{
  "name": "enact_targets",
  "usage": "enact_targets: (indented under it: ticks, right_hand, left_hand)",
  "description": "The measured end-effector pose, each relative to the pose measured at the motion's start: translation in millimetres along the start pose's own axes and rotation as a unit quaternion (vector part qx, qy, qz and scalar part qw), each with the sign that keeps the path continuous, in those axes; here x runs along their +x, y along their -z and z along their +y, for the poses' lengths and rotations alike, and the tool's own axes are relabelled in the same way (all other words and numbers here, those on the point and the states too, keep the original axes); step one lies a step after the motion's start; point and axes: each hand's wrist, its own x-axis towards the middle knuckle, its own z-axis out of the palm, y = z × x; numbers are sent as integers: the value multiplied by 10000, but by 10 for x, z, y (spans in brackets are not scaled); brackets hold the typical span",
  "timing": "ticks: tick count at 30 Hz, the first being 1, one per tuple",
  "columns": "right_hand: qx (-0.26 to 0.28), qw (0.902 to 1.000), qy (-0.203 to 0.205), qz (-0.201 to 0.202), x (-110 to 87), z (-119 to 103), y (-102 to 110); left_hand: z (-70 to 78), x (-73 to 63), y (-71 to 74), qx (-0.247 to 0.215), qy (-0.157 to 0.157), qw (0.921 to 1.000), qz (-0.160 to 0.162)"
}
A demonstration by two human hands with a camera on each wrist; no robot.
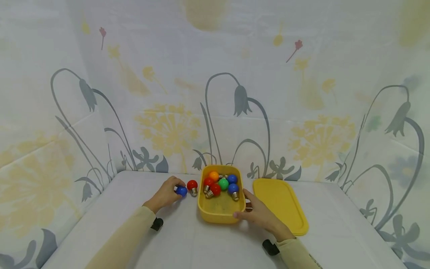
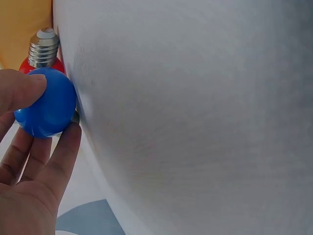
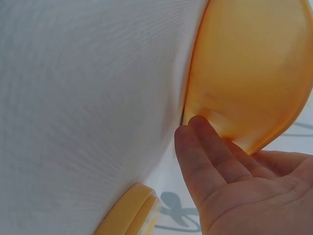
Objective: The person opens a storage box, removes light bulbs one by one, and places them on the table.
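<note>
Flowered cloth (image 1: pixel 221 48) hangs behind the whole scene, with pale folds at the sides, and a white desk (image 1: pixel 191 243) runs up to it. At its middle sits the box (image 1: pixel 220 219), yellow and open-topped, with the lid (image 1: pixel 280 205) lying flat to its right, presumably put there so the opening is free. Now look at the left hand (image 1: pixel 167 192): thumb on one side, fingers on the other, pinching a blue bulb (image 1: pixel 181 191) by its round glass, likely because the globe gives the fingertips most to hold. Whether that bulb touches the desk or is just off it is hard to tell. Right beside, between it and the box, lies a red bulb (image 1: pixel 192 184), loose, its screw base turned toward the person. Over to the right hand (image 1: pixel 262 215), and it's not clenched: extended fingers rest against the box's outer wall at the near right corner, thumb round toward the front, probably to steady it. Inside, it's a cluster at the far half: an orange bulb (image 1: pixel 214 176), a green bulb (image 1: pixel 223 184), two reds (image 1: pixel 215 189) and two blues (image 1: pixel 233 188), all leaning together, the near floor of the box showing bare.
</note>
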Motion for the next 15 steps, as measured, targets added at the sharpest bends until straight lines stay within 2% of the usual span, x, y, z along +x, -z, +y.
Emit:
enact_targets:
  ticks: [6, 15]
  right_hand:
    - [-54, 9999, -124, 93, -2, -14, 1]
    - [-164, 9998, -102, 35, 2, -2, 1]
  left_hand:
    - [-16, 7, -10, 30, -9, 10000, -11]
    - [-57, -5, -1, 14, -99, 9999, -9]
